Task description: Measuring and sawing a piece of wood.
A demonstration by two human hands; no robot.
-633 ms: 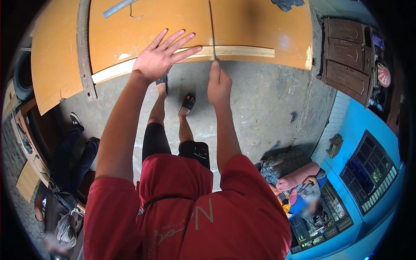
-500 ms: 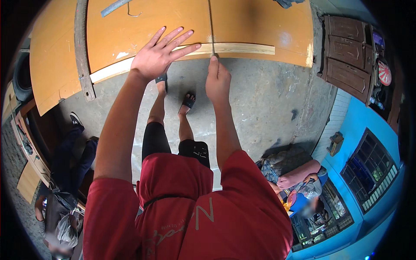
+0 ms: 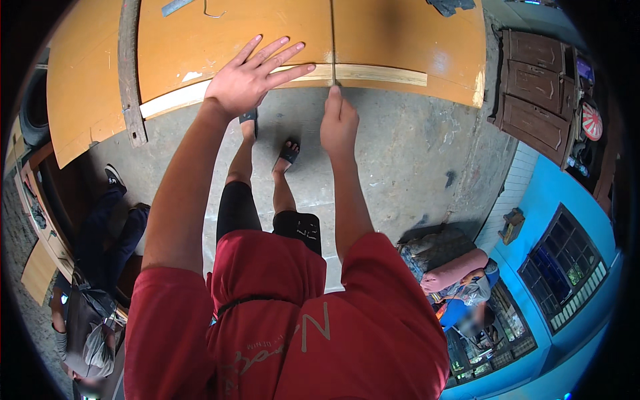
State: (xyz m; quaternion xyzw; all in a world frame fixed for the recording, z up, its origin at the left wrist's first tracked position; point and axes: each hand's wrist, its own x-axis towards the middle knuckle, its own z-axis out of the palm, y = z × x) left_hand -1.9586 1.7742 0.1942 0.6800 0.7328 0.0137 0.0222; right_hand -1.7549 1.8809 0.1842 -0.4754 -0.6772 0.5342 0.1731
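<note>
1. Left hand lay open and palm down, its fingers spread, across the pale wooden strip and the orange tabletop around it.
2. Right hand was closed in a fist around the near end of a thin dark tool, thumb pointing forward along it; the grip hid any handle.
3. That tool ran straight away from the person, crossing over the strip to the right of the left hand; whether it had cut into the wood could not be told.
4. The strip lay along the tabletop's near edge, reaching leftward to a weathered wooden bar that crossed the tabletop and jutted past its edge.
5. Farther back lay a grey metal bar, a bent wire beside it and, to the right, some dark cloth.
6. Beyond the tabletop's right end stood a dark brown wooden cabinet on the concrete floor.
</note>
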